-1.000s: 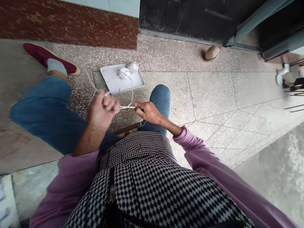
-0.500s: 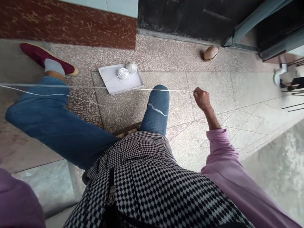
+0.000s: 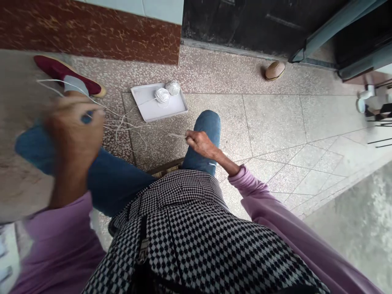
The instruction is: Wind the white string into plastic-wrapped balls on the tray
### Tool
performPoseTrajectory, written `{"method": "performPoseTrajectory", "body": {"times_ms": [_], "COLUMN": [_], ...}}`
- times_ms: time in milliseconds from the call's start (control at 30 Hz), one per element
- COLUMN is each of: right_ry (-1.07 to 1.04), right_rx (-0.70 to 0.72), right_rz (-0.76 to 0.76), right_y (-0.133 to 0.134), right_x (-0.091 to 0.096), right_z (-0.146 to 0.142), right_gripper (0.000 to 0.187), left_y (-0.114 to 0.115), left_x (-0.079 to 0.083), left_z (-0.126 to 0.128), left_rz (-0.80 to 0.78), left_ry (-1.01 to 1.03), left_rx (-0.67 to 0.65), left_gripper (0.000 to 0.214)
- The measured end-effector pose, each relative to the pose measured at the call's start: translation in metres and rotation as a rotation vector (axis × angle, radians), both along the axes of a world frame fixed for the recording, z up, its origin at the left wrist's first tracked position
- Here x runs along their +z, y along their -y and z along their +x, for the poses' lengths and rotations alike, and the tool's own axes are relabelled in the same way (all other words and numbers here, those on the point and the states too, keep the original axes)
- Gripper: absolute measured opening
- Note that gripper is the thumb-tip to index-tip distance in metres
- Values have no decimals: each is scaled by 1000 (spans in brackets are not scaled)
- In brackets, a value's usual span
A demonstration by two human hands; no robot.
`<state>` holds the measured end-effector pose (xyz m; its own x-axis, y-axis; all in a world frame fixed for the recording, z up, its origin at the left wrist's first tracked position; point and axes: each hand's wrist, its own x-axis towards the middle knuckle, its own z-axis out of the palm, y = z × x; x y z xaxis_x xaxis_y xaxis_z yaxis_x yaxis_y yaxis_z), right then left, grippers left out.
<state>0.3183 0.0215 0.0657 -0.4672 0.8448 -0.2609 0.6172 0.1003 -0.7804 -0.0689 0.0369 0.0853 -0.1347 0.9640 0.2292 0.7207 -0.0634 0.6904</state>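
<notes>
My right hand is closed in a pinch on white yarn, just above my bent knee. Motion blurs my left hand, raised over my other leg; its thumb and fingers curl together in a ring on the yarn. A loop of the strand swings out past the left knuckles. Between the hands the yarn hangs slack. More of it runs in loose curls to two white yarn balls, which sit in a shallow white tray on the floor.
A brown rounded object with a dark band lies on the speckled floor near a dark doorway. A red marbled wall base runs along the far side. Part of a low seat shows beneath me.
My left hand has come into view from the left edge. My right hand has moved left, towards my knee. The yarn, stretched straight before, has gone slack.
</notes>
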Motion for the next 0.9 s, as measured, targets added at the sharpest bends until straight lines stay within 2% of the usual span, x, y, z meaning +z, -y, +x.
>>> {"method": "performPoseTrajectory", "body": {"times_ms": [33,67,133,167,233,333,467,600,667,700,733,800,900], "right_ry": [-14,-30,-56,-60,-51,-20,63,405,640,727,773,715,362], "right_rx": [39,73,121,135,146,107,-83,-365,-517,-568,-594,-567,-418], "right_rz": [-3,-3,8,17,29,37,70,95,72,65,62,60,-18], "right_y": [2,3,5,5,5,1,-8,-10,-6,-4,-3,-1,-3], "right_x": [1,2,4,5,5,-1,-9,1,8,10,10,5,-10], "right_z": [-15,-27,-43,-46,-43,-14,64,162,200,212,217,209,156], "right_gripper": [26,27,28,29,29,28,26,23,22,21,20,22,21], "left_y": [8,16,33,40,50,55,49,32,24,22,22,24,32], "left_x": [-2,-3,-7,-9,-12,-15,-13,-4,1,3,4,1,-10], "left_z": [26,51,92,105,114,100,59,16,-1,-5,-7,-3,17], "left_rz": [-5,-104,-420,-503,-530,-454,-391,-242,-145,-94,-54,-42,-127], "left_ry": [60,157,374,451,534,642,805,852,821,800,774,723,672], "left_rx": [-51,-149,-343,-392,-435,-351,-106,240,418,456,451,341,159], "left_gripper": [23,30,40,35,28,35,32,34,48,53,55,49,53]}}
